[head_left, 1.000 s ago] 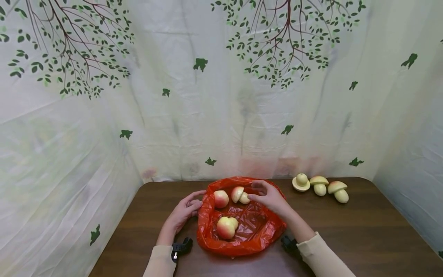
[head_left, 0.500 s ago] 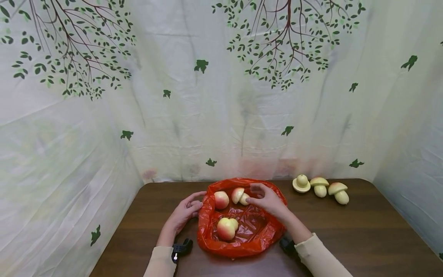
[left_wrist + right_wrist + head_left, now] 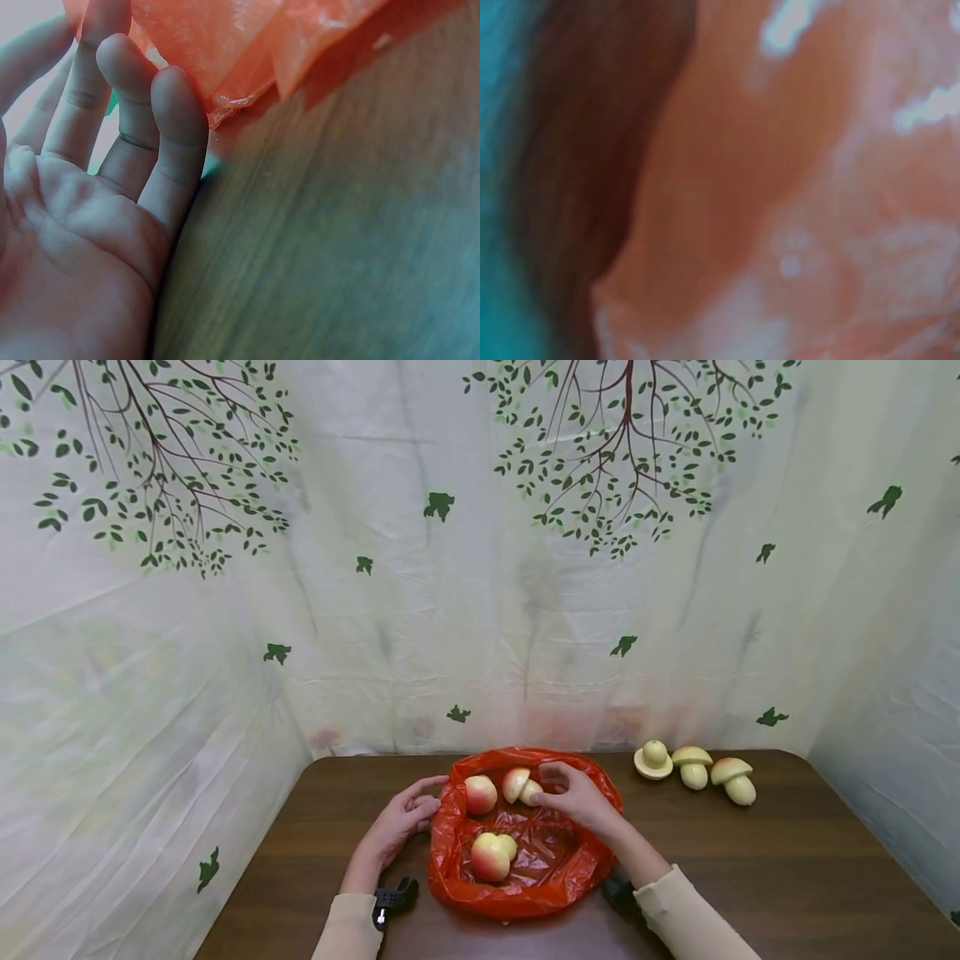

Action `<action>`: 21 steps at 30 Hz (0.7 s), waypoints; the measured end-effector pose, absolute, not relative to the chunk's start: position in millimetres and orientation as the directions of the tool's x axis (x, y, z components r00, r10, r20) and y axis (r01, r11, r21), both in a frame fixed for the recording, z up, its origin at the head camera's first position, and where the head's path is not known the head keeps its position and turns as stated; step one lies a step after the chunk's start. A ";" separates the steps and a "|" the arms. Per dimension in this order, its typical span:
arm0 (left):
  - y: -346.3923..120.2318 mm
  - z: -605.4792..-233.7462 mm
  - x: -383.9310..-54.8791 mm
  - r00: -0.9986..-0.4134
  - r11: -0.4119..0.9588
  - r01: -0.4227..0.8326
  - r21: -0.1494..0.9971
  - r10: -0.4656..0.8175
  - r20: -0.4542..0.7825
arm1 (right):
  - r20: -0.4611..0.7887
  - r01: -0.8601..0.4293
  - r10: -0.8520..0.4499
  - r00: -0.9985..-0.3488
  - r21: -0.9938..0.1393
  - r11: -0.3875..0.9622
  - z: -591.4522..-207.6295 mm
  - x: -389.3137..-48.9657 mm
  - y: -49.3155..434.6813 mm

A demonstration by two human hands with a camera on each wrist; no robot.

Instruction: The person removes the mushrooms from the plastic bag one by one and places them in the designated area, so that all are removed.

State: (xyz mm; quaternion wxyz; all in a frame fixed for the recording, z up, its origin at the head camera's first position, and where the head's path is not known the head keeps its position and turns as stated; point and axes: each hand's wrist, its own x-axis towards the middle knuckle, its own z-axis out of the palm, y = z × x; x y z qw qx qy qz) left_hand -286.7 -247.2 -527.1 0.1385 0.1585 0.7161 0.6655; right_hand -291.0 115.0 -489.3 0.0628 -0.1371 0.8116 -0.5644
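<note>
A red plastic bag [image 3: 517, 906], its mouth wide, lies on the wooden table. Inside it sit several yellow-and-red mushrooms: one at the back left [image 3: 481, 795], another mushroom [image 3: 516, 783] with its stem toward my right hand, and one near the front [image 3: 491, 857]. My left hand [image 3: 397, 827] rests at the bag's left rim; in the left wrist view its loosely bent fingers [image 3: 176, 112] lie against the red plastic. Reaching over the right rim, my right hand [image 3: 581, 797] has its thumb tip right at the second mushroom's stem, fingers spread apart. The right wrist view is blurred red plastic.
Toward the back right of the table [image 3: 787, 860] stand three more mushrooms: one cap-down [image 3: 653, 761], a middle mushroom [image 3: 692, 768] and a right one [image 3: 735, 782]. A leaf-patterned curtain [image 3: 480, 635] hangs behind the table and along both sides.
My right hand has shifted slightly left, its thumb staying by the mushroom's stem, which has turned a little. My left hand keeps its place at the bag's rim.
</note>
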 end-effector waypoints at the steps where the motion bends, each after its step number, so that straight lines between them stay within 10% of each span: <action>1: -247.2 -527.0 -286.8 -0.911 0.064 0.043 0.997 0.412 0.013 | 0.049 -0.148 -0.294 -0.955 -0.934 0.325 -489.1 -290.8 114.5; 21: -248.4 -530.3 -288.4 -0.912 0.075 0.040 0.996 0.410 0.006 | 0.061 -0.168 -0.300 -0.952 -0.923 0.345 -500.3 -297.1 108.3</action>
